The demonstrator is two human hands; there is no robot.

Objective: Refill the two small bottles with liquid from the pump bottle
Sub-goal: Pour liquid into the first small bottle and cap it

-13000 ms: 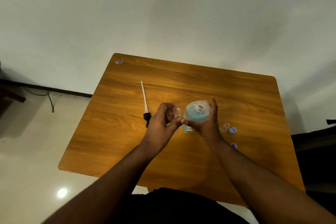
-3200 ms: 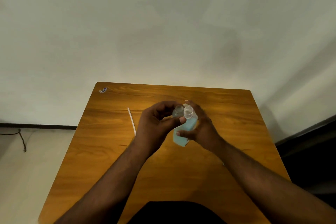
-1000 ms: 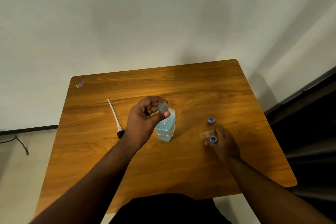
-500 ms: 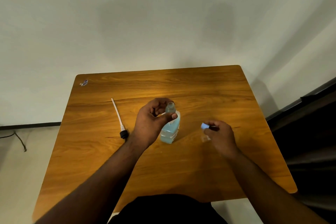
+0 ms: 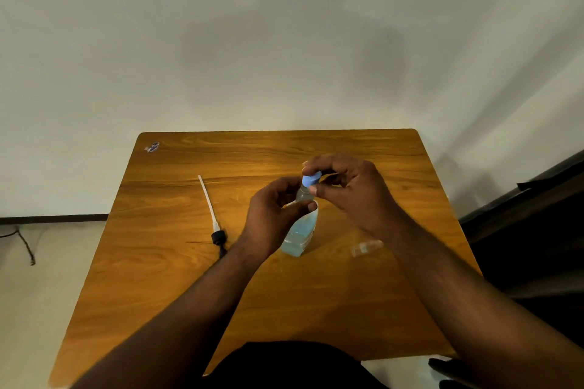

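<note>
My left hand (image 5: 273, 215) grips a small clear bottle (image 5: 304, 194) above the middle of the wooden table (image 5: 158, 262). My right hand (image 5: 350, 189) pinches a blue cap (image 5: 311, 180) right on top of that bottle's neck. Behind and below my left hand stands the large bottle of blue liquid (image 5: 300, 235), its pump taken off. The pump head with its long white tube (image 5: 211, 215) lies on the table to the left. A second small clear bottle (image 5: 366, 247) lies on its side to the right, below my right forearm.
A small wrapper or sticker (image 5: 152, 146) sits at the table's far left corner. A pale wall rises behind the table, and dark furniture (image 5: 537, 230) stands along the right side. A cable lies on the floor at the left.
My right hand picked up a blue cap from the table at the right and carried it to the small bottle held in my left hand. The large bottle stays standing.
</note>
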